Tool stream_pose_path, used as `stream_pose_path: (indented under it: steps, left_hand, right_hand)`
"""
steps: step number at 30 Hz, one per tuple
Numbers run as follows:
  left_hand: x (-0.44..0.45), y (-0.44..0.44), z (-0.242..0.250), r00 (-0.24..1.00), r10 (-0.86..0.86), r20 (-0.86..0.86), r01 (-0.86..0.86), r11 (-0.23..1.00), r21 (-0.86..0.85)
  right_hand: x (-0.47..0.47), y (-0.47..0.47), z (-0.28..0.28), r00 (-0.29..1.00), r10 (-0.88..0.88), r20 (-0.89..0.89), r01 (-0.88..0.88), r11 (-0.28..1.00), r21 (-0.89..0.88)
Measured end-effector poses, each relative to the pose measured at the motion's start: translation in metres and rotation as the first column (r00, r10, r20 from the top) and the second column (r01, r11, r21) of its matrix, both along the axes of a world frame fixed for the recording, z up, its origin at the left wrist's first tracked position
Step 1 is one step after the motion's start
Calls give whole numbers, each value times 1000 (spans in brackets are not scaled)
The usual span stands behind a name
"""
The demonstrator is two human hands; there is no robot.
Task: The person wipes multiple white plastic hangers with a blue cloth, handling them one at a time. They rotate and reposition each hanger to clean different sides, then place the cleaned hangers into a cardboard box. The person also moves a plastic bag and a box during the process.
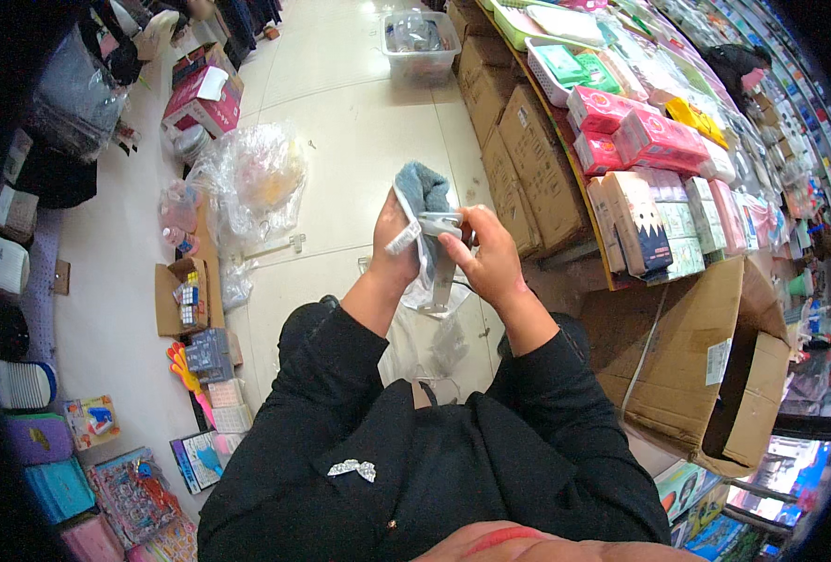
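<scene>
My left hand [393, 239] holds a folded grey-blue fluffy cloth item [422, 184] with a white edge and a white tag. At its right side my right hand [489, 249] grips a whitish plastic clip [442, 223] between thumb and fingers, and the clip touches the cloth. A clear plastic hanger bar [442, 284] seems to run down from the clip. Below both hands, thin clear plastic [415, 344] lies between my legs. Whether the clip's jaws are closed on the cloth cannot be told.
Clear plastic bags [254, 175] and another clip hanger [275, 244] lie on the floor to the left, near a small box of puzzle cubes [176, 298]. Tissue packs [661, 140] fill a table at right, above cartons [538, 168]. An opened carton [682, 358] stands nearer me; a plastic tub [422, 56] is ahead.
</scene>
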State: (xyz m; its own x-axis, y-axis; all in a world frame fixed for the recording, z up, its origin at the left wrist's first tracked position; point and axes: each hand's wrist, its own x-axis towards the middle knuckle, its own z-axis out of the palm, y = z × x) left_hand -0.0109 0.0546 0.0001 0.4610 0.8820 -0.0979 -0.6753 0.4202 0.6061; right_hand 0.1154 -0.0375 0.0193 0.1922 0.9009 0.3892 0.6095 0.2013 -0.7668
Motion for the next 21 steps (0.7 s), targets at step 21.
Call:
stream_pose_path:
  steps: [21]
  left_hand:
    - [-24, -23, 73, 579, 582, -572, 476, 329, 816]
  right_hand:
    - [12, -10, 7, 932, -44, -360, 141, 959, 247]
